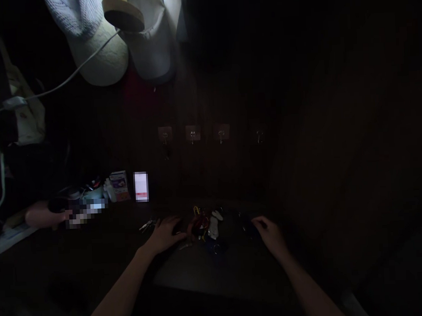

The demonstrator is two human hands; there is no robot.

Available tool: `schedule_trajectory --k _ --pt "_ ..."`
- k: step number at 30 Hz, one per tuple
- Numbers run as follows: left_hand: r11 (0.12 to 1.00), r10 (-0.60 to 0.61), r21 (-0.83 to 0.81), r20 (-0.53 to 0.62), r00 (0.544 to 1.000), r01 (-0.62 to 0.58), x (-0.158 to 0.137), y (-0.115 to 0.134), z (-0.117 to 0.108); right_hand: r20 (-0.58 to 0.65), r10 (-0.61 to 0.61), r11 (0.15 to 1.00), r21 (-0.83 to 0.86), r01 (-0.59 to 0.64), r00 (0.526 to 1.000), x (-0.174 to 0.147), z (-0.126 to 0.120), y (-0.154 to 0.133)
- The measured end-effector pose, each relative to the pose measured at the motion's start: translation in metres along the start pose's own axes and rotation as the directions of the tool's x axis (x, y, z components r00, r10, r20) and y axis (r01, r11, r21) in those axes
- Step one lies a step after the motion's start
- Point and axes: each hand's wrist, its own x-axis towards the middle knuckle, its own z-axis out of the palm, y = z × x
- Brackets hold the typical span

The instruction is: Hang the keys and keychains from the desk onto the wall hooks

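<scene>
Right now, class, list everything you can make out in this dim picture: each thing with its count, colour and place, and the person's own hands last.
caps: two, pale white, hanging top left
cable: one, light grey, running from the caps to the left edge
wall hooks: four, pale backing, in a row on the dark wall
small box: one, white and purple, left of centre on the surface
white card: one, white with a red band, beside the box
keys and keyrings: a pile, red, yellow, white and blue, between the hands
loose keys: a few, metal, by the left hand
left hand: one, palm down, touching the pile
right hand: one, on something dark; too dim to identify
</scene>
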Motion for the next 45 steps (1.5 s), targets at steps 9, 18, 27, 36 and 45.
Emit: schedule_trajectory --k 9,18,27,36,45 --pt "0.978 -0.168 0.090 -0.179 0.969 0.186 0.021 0.005 0.007 0.017 0.003 1.000 0.004 -0.003 1.000 -0.001 -0.001 -0.001" --pt "0.993 -0.097 0.032 -0.280 0.955 0.110 0.017 -0.022 -0.002 0.021 0.012 1.000 -0.003 -0.012 1.000 0.001 0.000 0.000" --pt "0.905 -0.376 0.095 -0.282 0.883 0.416 -0.004 -0.066 -0.031 0.026 0.026 0.999 0.020 -0.026 0.999 -0.002 -0.002 -0.008" --pt "0.923 -0.347 0.089 -0.235 0.908 0.375 -0.011 -0.059 -0.027 0.020 0.030 0.999 0.015 -0.030 0.999 0.000 -0.002 -0.006" --pt "0.706 -0.521 -0.639 -0.179 0.834 0.304 -0.001 -0.051 -0.031 0.016 0.044 0.999 0.025 -0.044 0.999 0.000 -0.002 -0.009"
